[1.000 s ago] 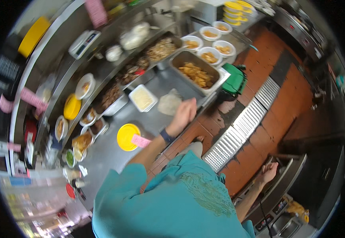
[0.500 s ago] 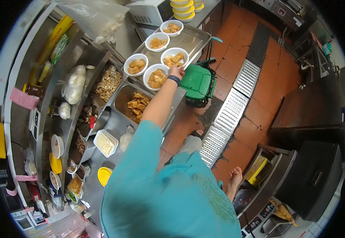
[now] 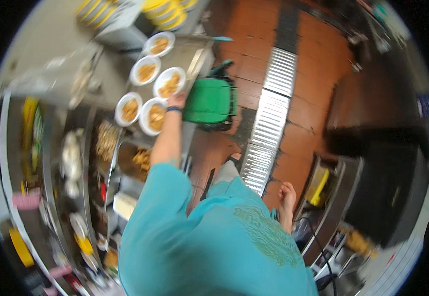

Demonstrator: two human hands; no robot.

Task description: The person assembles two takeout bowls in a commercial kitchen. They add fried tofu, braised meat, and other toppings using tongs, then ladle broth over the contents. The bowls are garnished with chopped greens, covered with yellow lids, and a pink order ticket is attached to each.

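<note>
A metal tray (image 3: 189, 56) at the upper left carries several white bowls, each with golden-brown chunks of food. My left hand (image 3: 177, 101), with a dark band at the wrist, closes on the tray's right rim; its fingertips are partly hidden and blurred. Right beside that hand are the nearest white bowl (image 3: 145, 118) and another bowl (image 3: 158, 88). My right hand (image 3: 287, 196) hangs low on the right, its fingers loosely bent and apart, with nothing in it. It is nearest to a low metal stand (image 3: 340, 185).
A green lidded bin (image 3: 208, 101) stands just right of the tray. Metal drain plates (image 3: 268, 123) run along the orange tiled floor. Left of my arm is a counter with a food pan (image 3: 128, 160) and loaded shelves. Stacked yellow-lidded bowls (image 3: 167, 14) stand at the back.
The view has turned and shifted, so the tray and bin appear farther left. My left hand stays at the tray's rim. My foot shows ahead on the floor; my right hand still hangs low.
</note>
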